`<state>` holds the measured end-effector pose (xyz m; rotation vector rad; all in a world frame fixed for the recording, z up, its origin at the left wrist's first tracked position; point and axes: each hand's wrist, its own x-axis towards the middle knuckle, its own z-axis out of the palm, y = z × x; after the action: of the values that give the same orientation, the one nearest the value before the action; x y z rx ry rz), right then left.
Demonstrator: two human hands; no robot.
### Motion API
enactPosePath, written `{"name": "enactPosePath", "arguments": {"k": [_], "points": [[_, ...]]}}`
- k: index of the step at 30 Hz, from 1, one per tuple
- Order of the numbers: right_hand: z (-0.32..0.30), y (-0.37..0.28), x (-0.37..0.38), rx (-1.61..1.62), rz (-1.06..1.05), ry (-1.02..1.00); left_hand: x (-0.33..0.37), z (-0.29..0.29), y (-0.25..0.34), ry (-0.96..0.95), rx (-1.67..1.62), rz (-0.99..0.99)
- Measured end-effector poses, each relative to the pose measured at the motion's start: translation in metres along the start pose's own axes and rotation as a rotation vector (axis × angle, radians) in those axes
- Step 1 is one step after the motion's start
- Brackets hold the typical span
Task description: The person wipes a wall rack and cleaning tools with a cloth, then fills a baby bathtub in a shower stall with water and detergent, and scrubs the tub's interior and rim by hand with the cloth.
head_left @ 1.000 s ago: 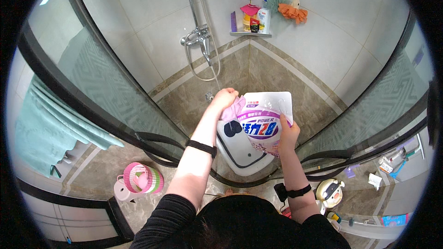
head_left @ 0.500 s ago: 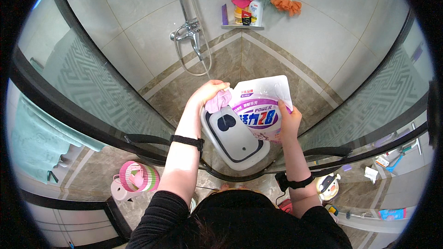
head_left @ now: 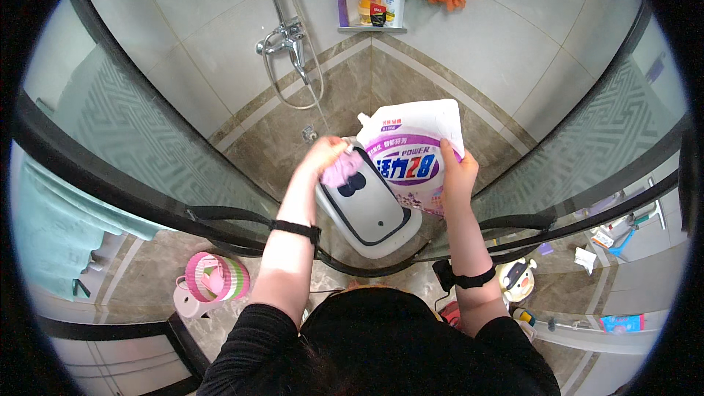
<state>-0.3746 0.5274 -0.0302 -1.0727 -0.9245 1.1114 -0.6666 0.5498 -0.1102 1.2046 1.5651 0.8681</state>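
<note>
My left hand (head_left: 323, 154) is closed, its fingers pinching a crumpled pink cloth (head_left: 342, 170) that hangs over the left rim of a basin. A small pale bit shows at the fingertips, too small to name. The basin (head_left: 374, 209) is white and grey with a dark trim line and a dark rounded patch at its far end. My right hand (head_left: 460, 172) grips the right edge of a white and purple detergent pouch (head_left: 411, 154), thumb in front. The pouch leans over the basin's right side, and its spout (head_left: 363, 119) points to the upper left.
A thin stream of water falls from the chrome shower tap (head_left: 290, 40) behind the basin. Curved glass doors (head_left: 183, 161) with dark frames stand on both sides. Bottles fill a corner shelf (head_left: 372, 29). Behind the left door sits a pink and green striped basket (head_left: 218, 277).
My left hand has drawn away from the pouch's spout, and the pink cloth has come down and left with it. More of the pouch's spout shows. The whole view has shifted slightly.
</note>
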Motion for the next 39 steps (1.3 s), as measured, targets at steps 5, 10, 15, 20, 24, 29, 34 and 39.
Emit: {"name": "enactPosePath", "arguments": {"k": [5,10,15,20,24,29,34,39], "points": [[0.018,-0.036,-0.008,-0.372,-0.206,-0.135,-0.045,0.106,0.001,0.020,-0.154,-0.003],[0.051,-0.058,-0.015,-1.136,-0.686,-0.165,-0.060,0.136,0.023,-0.143,-0.231,-0.115],[0.075,-0.061,-0.004,-1.443,-0.883,-0.215,-0.063,0.165,0.049,-0.366,-0.744,-0.059],[0.095,-0.061,-0.001,-1.558,-0.860,-0.236,-0.054,0.178,0.064,-0.360,-0.921,-0.180],[0.097,-0.065,0.000,-1.573,-0.884,-0.238,-0.054,0.180,0.072,-0.421,-1.060,-0.194],[0.093,-0.064,0.008,-1.568,-0.789,-0.169,-0.040,0.185,0.061,-0.351,-0.973,-0.186],[0.066,-0.061,0.019,-1.329,-0.560,-0.025,0.021,0.191,-0.004,-0.207,-0.744,-0.181],[0.024,-0.028,0.023,-0.832,-0.355,0.060,0.018,0.164,-0.026,-0.161,-0.723,-0.025]]}}
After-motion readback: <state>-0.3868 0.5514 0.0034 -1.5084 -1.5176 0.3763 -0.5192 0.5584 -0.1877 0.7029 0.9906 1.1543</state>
